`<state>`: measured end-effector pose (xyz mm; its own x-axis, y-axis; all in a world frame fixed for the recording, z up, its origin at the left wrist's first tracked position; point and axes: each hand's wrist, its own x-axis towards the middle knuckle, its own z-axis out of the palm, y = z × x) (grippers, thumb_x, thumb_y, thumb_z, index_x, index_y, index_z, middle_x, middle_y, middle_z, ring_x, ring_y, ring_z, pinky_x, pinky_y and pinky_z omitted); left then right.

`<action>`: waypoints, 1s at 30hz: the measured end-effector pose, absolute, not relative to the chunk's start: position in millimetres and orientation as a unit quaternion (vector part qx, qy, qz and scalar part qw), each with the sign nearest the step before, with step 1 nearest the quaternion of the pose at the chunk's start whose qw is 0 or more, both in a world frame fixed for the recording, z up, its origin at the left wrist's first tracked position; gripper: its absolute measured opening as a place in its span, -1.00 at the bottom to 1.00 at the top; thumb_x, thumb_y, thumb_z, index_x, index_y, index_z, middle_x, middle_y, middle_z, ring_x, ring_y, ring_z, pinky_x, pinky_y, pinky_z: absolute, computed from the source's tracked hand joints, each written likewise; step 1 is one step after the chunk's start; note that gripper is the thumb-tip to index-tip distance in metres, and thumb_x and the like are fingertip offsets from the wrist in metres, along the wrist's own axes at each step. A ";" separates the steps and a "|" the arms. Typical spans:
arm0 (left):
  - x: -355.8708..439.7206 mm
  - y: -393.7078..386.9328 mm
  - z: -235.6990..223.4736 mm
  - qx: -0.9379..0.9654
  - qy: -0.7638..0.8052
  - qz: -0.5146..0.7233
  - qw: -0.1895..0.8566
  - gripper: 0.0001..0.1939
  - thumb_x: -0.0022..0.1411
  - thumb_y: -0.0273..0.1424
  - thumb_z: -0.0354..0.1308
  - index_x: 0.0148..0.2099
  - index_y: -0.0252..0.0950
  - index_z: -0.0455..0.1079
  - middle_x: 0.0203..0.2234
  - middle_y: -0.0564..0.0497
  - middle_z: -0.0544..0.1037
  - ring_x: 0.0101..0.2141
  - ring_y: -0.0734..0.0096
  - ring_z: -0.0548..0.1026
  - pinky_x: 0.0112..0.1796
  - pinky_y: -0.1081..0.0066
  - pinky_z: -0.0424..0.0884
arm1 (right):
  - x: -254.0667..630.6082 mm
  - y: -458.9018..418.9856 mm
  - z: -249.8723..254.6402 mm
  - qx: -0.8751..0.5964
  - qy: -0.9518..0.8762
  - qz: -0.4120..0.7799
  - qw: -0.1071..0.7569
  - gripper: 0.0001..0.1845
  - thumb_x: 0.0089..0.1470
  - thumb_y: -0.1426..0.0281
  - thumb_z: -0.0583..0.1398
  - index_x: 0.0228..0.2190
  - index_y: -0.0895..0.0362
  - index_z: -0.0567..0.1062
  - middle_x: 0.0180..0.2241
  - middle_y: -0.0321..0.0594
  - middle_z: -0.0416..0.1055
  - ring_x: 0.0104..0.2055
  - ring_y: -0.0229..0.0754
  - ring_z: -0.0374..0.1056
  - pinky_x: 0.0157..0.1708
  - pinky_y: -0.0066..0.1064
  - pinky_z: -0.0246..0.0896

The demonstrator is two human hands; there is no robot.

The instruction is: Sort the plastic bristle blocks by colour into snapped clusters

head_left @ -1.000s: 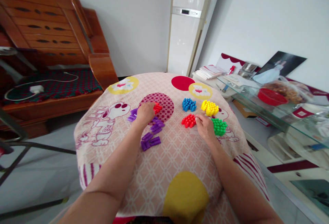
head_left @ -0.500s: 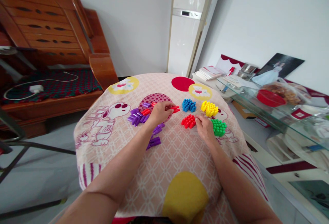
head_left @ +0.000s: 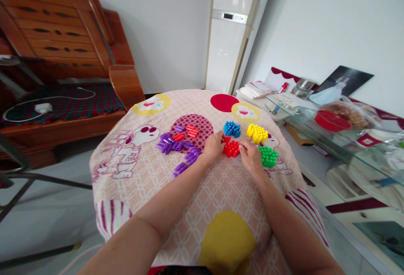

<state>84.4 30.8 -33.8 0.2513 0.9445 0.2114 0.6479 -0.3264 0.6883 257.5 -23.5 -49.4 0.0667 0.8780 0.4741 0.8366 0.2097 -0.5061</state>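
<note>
Short red plastic pegs stand packed in a cluster (head_left: 232, 149) on the table. At its left edge, my left hand (head_left: 214, 145) is closed with a red peg (head_left: 226, 139) at its fingertips. My right hand (head_left: 251, 156) has its fingers pressed together against the cluster's right side. Around the red cluster stand similar blue pegs (head_left: 232, 129), yellow pegs (head_left: 257, 133) and green pegs (head_left: 268, 157). Left of my hands, purple pegs (head_left: 168, 143) lie loosely, with several red pegs (head_left: 192, 131) lying beside them.
A patterned cloth (head_left: 176, 220) covers the round table. To the right, a glass-topped cabinet (head_left: 347, 144) carries a red bowl (head_left: 333, 120), papers and bags. At the left stands a wooden bench (head_left: 126, 85) with a white charger (head_left: 43, 108) on its seat.
My left hand has moved right, from beside the purple pegs to the red cluster, carrying red. The loose red pegs it covered now show. My right hand has stayed in place.
</note>
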 end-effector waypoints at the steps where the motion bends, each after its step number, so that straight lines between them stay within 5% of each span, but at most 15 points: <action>1: 84.7 32.3 -35.1 0.762 0.523 0.301 0.235 -0.79 0.11 -0.61 0.16 -0.19 -0.32 0.46 -0.34 -0.03 0.62 -0.30 0.40 0.55 -0.24 0.45 0.42 | 257.5 -23.5 -49.5 -0.628 -0.683 0.027 0.373 -0.62 0.18 0.30 0.03 -0.21 0.13 0.61 -0.24 -0.05 0.60 -0.20 -0.03 0.48 -0.15 -0.26 0.33; 6: 79.1 39.7 -38.2 0.789 0.499 0.278 0.228 -0.78 0.04 -0.66 0.12 -0.27 -0.37 0.50 -0.37 -0.06 0.61 -0.32 0.39 0.54 -0.21 0.44 0.44 | 258.2 -23.6 -49.9 -0.629 -0.680 0.023 0.375 -0.60 0.17 0.30 0.01 -0.21 0.14 0.61 -0.23 -0.03 0.60 -0.19 -0.01 0.48 -0.13 -0.24 0.34; 12: 75.4 42.5 -41.6 0.783 0.458 0.299 0.296 -0.56 0.01 -0.70 0.05 -0.07 -0.37 0.53 -0.33 -0.04 0.64 -0.32 0.42 0.58 -0.22 0.47 0.47 | 258.1 -24.6 -49.0 -0.627 -0.685 0.022 0.371 -0.59 0.18 0.31 0.00 -0.20 0.15 0.62 -0.24 -0.03 0.60 -0.19 -0.01 0.49 -0.12 -0.24 0.33; 18: 78.8 38.7 -40.2 0.799 0.423 0.307 0.297 -0.54 0.01 -0.71 0.01 -0.10 -0.34 0.55 -0.25 -0.04 0.65 -0.23 0.40 0.58 -0.15 0.46 0.48 | 257.4 -25.2 -47.8 -0.638 -0.677 0.033 0.365 -0.58 0.18 0.29 0.00 -0.19 0.16 0.61 -0.22 -0.01 0.60 -0.18 0.00 0.48 -0.12 -0.23 0.33; 25: 47.9 51.0 -23.9 0.791 0.541 0.259 0.123 -0.62 0.16 -0.61 0.04 0.01 -0.35 0.47 -0.08 -0.18 0.59 -0.05 0.24 0.53 0.02 0.31 0.40 | 258.2 -25.4 -48.4 -0.633 -0.682 0.035 0.364 -0.59 0.18 0.30 0.01 -0.21 0.15 0.61 -0.23 -0.03 0.60 -0.19 0.00 0.48 -0.13 -0.23 0.33; 30: 7.5 61.4 -23.2 0.752 0.632 0.188 0.027 -0.72 0.17 -0.57 0.03 -0.12 -0.40 0.50 -0.10 -0.29 0.56 0.02 0.05 0.47 0.06 0.20 0.34 | 258.0 -24.8 -48.7 -0.637 -0.679 0.036 0.363 -0.59 0.17 0.29 0.01 -0.21 0.14 0.61 -0.23 -0.03 0.60 -0.18 0.00 0.48 -0.13 -0.24 0.33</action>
<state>7.5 61.4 -23.2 0.1311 0.9597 0.2487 0.9391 -0.2006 0.2790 258.0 -24.8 -48.7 0.0743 0.8916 0.4467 0.8389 0.1863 -0.5115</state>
